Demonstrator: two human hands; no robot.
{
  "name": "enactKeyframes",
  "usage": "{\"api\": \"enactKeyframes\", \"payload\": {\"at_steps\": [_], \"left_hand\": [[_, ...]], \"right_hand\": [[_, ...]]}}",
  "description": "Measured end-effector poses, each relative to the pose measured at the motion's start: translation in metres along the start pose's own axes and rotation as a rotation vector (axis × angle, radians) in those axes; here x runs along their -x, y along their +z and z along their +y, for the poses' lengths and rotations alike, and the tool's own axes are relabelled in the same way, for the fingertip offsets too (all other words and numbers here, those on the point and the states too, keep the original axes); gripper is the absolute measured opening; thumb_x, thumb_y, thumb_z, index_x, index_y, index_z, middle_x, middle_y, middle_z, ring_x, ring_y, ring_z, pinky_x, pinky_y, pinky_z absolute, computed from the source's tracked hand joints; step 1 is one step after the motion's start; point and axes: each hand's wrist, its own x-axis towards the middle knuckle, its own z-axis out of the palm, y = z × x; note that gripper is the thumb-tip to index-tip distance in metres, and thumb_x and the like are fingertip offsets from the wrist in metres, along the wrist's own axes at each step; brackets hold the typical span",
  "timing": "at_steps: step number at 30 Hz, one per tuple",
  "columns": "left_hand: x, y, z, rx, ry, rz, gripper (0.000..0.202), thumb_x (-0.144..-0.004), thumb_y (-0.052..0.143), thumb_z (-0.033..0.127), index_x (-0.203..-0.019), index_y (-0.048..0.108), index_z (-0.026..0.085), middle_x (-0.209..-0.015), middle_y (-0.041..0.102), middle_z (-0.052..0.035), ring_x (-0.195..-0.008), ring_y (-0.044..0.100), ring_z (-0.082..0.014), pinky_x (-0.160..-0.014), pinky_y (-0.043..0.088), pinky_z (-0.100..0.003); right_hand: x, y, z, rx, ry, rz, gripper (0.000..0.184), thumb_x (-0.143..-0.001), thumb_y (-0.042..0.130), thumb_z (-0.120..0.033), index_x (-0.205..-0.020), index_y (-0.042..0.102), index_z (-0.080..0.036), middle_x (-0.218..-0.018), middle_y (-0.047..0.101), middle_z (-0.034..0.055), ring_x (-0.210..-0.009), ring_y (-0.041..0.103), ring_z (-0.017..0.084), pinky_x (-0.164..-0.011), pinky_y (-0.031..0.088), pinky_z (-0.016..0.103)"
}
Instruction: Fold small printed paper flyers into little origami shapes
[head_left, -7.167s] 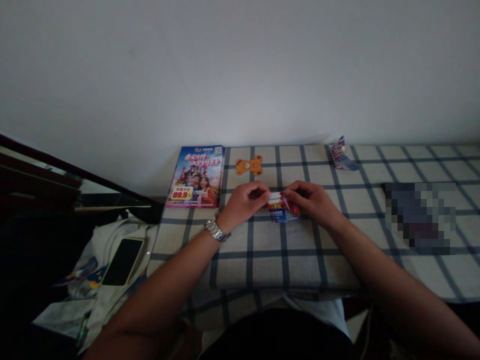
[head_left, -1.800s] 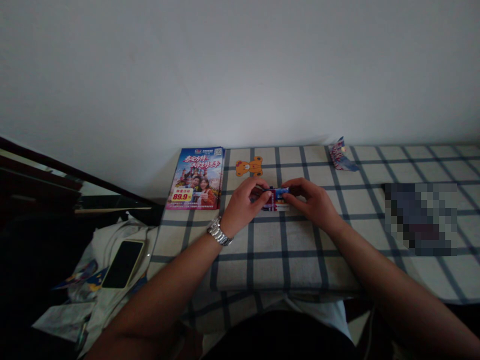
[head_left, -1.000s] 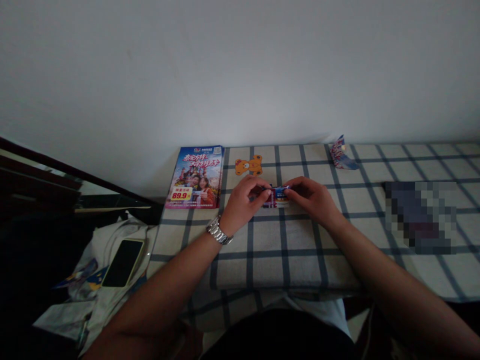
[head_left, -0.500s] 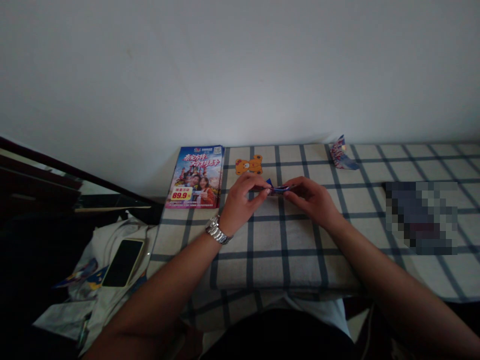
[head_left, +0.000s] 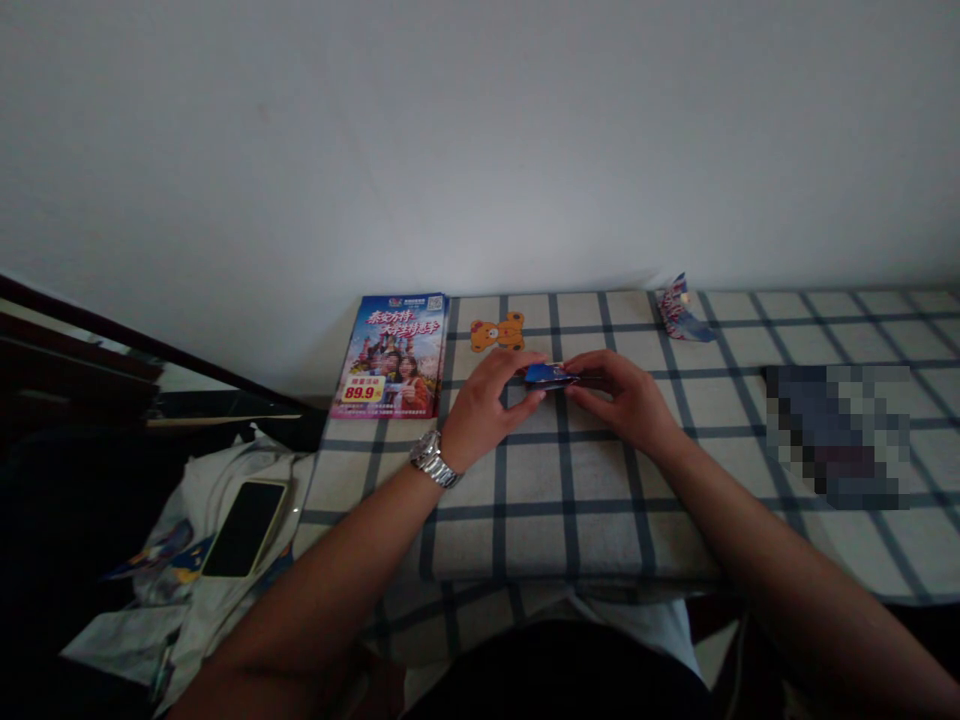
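Observation:
Both hands meet over the checked tablecloth (head_left: 570,500) and pinch a small folded piece of printed paper (head_left: 547,375), blue on its top face. My left hand (head_left: 487,405), with a metal watch on the wrist, grips the paper's left end with fingers curled. My right hand (head_left: 622,395) holds its right end between thumb and fingertips. The paper lies nearly flat, just above the cloth.
A stack of colourful flyers (head_left: 391,354) lies at the table's far left corner beside an orange bear cut-out (head_left: 496,332). Another folded paper piece (head_left: 679,310) stands near the wall. A blurred patch (head_left: 836,432) covers something at right. A phone (head_left: 238,527) rests on cloth at lower left.
The paper, upright and showing a wider printed face seven seconds ago, has been folded smaller and turned flat between my fingers. Both hands have shifted slightly away from me.

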Motion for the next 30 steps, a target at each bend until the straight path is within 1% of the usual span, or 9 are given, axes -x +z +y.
{"api": "enactKeyframes", "payload": {"at_steps": [2, 3, 4, 8, 11, 13, 18, 24, 30], "left_hand": [[0.000, 0.000, 0.001, 0.014, -0.009, -0.008, 0.055, -0.094, 0.074, 0.021, -0.144, 0.051, 0.028, -0.132, 0.065, -0.0072, -0.112, 0.068, -0.0207, -0.104, 0.057, -0.041], [0.000, 0.000, 0.001, 0.014, -0.011, -0.009, 0.058, -0.093, 0.074, 0.022, -0.146, 0.050, 0.028, -0.135, 0.064, -0.0079, -0.113, 0.068, -0.0211, -0.104, 0.057, -0.041], [0.000, 0.000, 0.000, 0.008, -0.012, -0.008, 0.057, -0.094, 0.074, 0.023, -0.145, 0.050, 0.028, -0.136, 0.064, -0.0083, -0.115, 0.067, -0.0216, -0.105, 0.056, -0.041], [0.000, 0.000, -0.003, -0.020, -0.021, -0.026, 0.041, -0.100, 0.065, 0.029, -0.139, 0.054, 0.025, -0.132, 0.066, -0.0086, -0.117, 0.067, -0.0220, -0.107, 0.054, -0.041], [-0.001, 0.000, -0.006, -0.024, -0.017, -0.068, 0.032, -0.103, 0.060, 0.032, -0.134, 0.058, 0.024, -0.129, 0.068, -0.0087, -0.121, 0.065, -0.0238, -0.109, 0.052, -0.044], [0.000, -0.001, -0.006, -0.029, -0.015, -0.104, 0.029, -0.103, 0.059, 0.031, -0.132, 0.059, 0.023, -0.129, 0.069, -0.0087, -0.122, 0.065, -0.0246, -0.109, 0.052, -0.045], [0.001, -0.001, -0.004, -0.067, -0.021, -0.148, 0.033, -0.099, 0.063, 0.023, -0.131, 0.061, 0.024, -0.129, 0.068, -0.0088, -0.122, 0.064, -0.0251, -0.110, 0.051, -0.047], [0.001, 0.000, -0.006, -0.125, -0.033, -0.158, 0.030, -0.096, 0.070, 0.026, -0.126, 0.065, 0.022, -0.125, 0.068, -0.0080, -0.118, 0.063, -0.0252, -0.106, 0.053, -0.047], [0.002, 0.002, -0.010, -0.165, 0.013, -0.166, 0.043, -0.091, 0.078, 0.026, -0.131, 0.064, 0.023, -0.129, 0.064, -0.0090, -0.118, 0.062, -0.0260, -0.105, 0.053, -0.048]], "right_hand": [[-0.001, -0.001, -0.002, 0.015, -0.033, -0.031, 0.027, -0.091, 0.078, -0.042, -0.112, 0.070, -0.027, -0.122, 0.070, 0.0086, -0.117, 0.071, 0.026, -0.105, 0.063, 0.046], [-0.001, -0.001, -0.003, 0.028, -0.047, -0.041, 0.026, -0.091, 0.078, -0.042, -0.110, 0.071, -0.027, -0.123, 0.070, 0.0088, -0.118, 0.070, 0.027, -0.105, 0.062, 0.046], [-0.001, -0.001, -0.003, 0.044, -0.055, -0.046, 0.024, -0.092, 0.076, -0.043, -0.109, 0.071, -0.027, -0.123, 0.070, 0.0090, -0.118, 0.070, 0.027, -0.105, 0.063, 0.047], [-0.002, -0.002, 0.000, 0.103, -0.056, -0.055, 0.017, -0.095, 0.072, -0.040, -0.106, 0.072, -0.027, -0.121, 0.071, 0.0093, -0.114, 0.071, 0.027, -0.100, 0.064, 0.048], [-0.003, -0.003, 0.003, 0.143, -0.072, -0.077, 0.015, -0.095, 0.071, -0.035, -0.108, 0.071, -0.027, -0.123, 0.071, 0.0095, -0.115, 0.071, 0.027, -0.099, 0.064, 0.048], [-0.004, -0.004, 0.003, 0.191, -0.099, -0.091, 0.016, -0.095, 0.071, -0.031, -0.110, 0.071, -0.027, -0.123, 0.072, 0.0092, -0.116, 0.071, 0.027, -0.101, 0.062, 0.048], [-0.006, -0.007, 0.005, 0.319, -0.159, -0.108, 0.020, -0.093, 0.069, -0.023, -0.113, 0.071, -0.027, -0.120, 0.076, 0.0075, -0.115, 0.071, 0.028, -0.106, 0.055, 0.051], [-0.006, -0.007, 0.009, 0.366, -0.184, -0.129, 0.024, -0.093, 0.067, -0.017, -0.114, 0.071, -0.026, -0.124, 0.076, 0.0074, -0.117, 0.070, 0.027, -0.106, 0.054, 0.050], [-0.006, -0.007, 0.009, 0.369, -0.203, -0.151, 0.029, -0.092, 0.063, -0.012, -0.116, 0.071, -0.026, -0.125, 0.075, 0.0082, -0.118, 0.069, 0.027, -0.106, 0.055, 0.050]]}}
